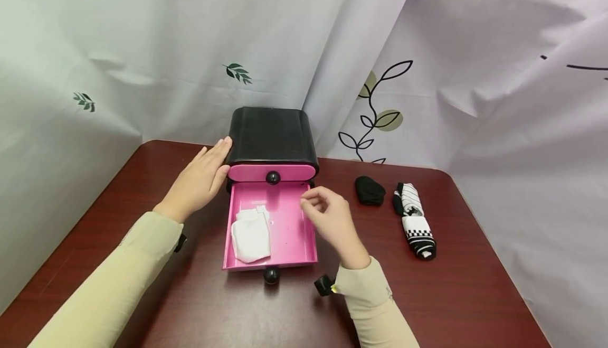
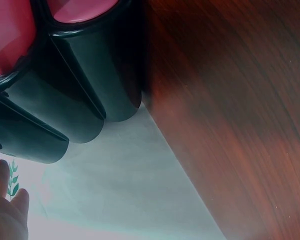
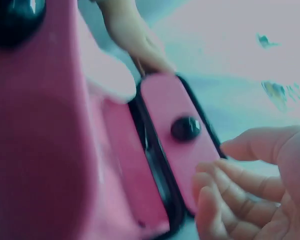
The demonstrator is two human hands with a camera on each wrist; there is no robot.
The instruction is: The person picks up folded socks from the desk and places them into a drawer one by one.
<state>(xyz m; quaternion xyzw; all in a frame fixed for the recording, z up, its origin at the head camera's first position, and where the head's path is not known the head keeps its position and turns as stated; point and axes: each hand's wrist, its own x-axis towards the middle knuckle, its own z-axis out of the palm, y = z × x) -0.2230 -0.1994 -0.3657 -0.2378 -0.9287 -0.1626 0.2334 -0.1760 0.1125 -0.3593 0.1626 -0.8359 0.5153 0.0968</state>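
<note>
A small black drawer cabinet (image 1: 271,135) with pink drawer fronts stands at the back of the table. Its lower pink drawer (image 1: 292,232) is pulled out, and a folded white cloth item (image 1: 252,240) lies in the left part of it. My left hand (image 1: 196,181) rests with straight fingers against the cabinet's left side. Over the drawer's right edge hovers my right hand (image 1: 334,224), its fingers loosely bent and nothing between them; the right wrist view also shows this hand (image 3: 255,190) holding nothing, near the closed upper drawer (image 3: 165,107).
Right of the cabinet lie a black rolled sock (image 1: 369,190) and black-and-white patterned rolled socks (image 1: 418,226). The round black knob (image 1: 271,275) of the pulled-out drawer points toward the front. A pale curtain (image 1: 190,36) hangs behind the dark red wooden table (image 1: 228,316).
</note>
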